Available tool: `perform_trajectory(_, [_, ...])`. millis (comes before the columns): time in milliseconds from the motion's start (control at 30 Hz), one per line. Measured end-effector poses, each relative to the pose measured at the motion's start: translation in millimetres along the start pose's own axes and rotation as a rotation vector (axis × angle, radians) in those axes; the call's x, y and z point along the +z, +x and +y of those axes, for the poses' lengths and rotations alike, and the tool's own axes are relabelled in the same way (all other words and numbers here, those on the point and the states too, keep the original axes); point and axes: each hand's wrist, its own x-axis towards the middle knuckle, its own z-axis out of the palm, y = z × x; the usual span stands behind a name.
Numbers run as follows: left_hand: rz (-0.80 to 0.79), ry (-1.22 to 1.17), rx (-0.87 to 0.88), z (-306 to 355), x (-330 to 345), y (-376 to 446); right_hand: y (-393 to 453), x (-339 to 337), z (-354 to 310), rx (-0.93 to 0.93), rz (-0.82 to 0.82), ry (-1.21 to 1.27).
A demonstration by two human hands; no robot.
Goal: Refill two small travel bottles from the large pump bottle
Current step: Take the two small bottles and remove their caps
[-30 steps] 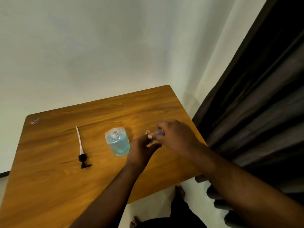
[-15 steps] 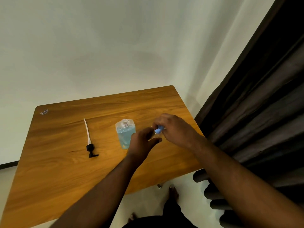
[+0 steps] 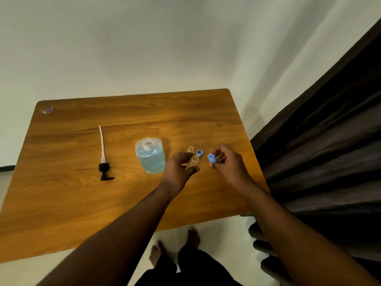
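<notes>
The large clear bottle (image 3: 150,157) of blue liquid stands open-necked near the table's middle. Its black pump head with white tube (image 3: 103,159) lies to its left. My left hand (image 3: 179,169) grips a small clear travel bottle (image 3: 194,161), whose mouth is uncovered. My right hand (image 3: 227,164) pinches a blue cap (image 3: 212,157) just right of that bottle, apart from it. A second small clear travel bottle (image 3: 190,149) stands behind, also uncapped, with another blue cap (image 3: 199,152) lying beside it on the wood.
The wooden table (image 3: 82,203) has its right edge close to a dark curtain (image 3: 329,151). A small scrap (image 3: 47,110) lies at the far left corner. My bare feet (image 3: 175,246) show below the near edge. A white wall stands behind.
My right hand has come away to the right with the blue cap off the small bottle held in my left hand. The view has shifted, showing both small bottles.
</notes>
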Motion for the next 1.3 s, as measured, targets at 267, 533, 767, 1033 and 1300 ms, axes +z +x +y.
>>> perform_trajectory(267, [-0.030, 0.143, -0.124, -48.4, 38.3, 29.4, 39.9, 66.2, 73.3, 0.213, -0.041, -0.008])
perform_trajectory(533, [-0.034, 0.123, -0.222, -65.8, 48.6, 32.8, 53.8, 89.1, 100.5, 0.208, -0.097, -0.044])
perform_trajectory(767, [-0.009, 0.121, -0.245, -76.0, 50.9, 29.0, 57.3, 94.1, 110.4, 0.171, -0.134, -0.019])
perform_trajectory(1033, [-0.024, 0.147, -0.237, -76.9, 52.4, 30.6, 55.7, 94.3, 116.5, 0.188, -0.147, -0.003])
perform_trajectory(1300, [0.037, 0.098, -0.178, -60.6, 34.0, 9.8, 28.5, 79.4, 102.9, 0.150, -0.066, 0.020])
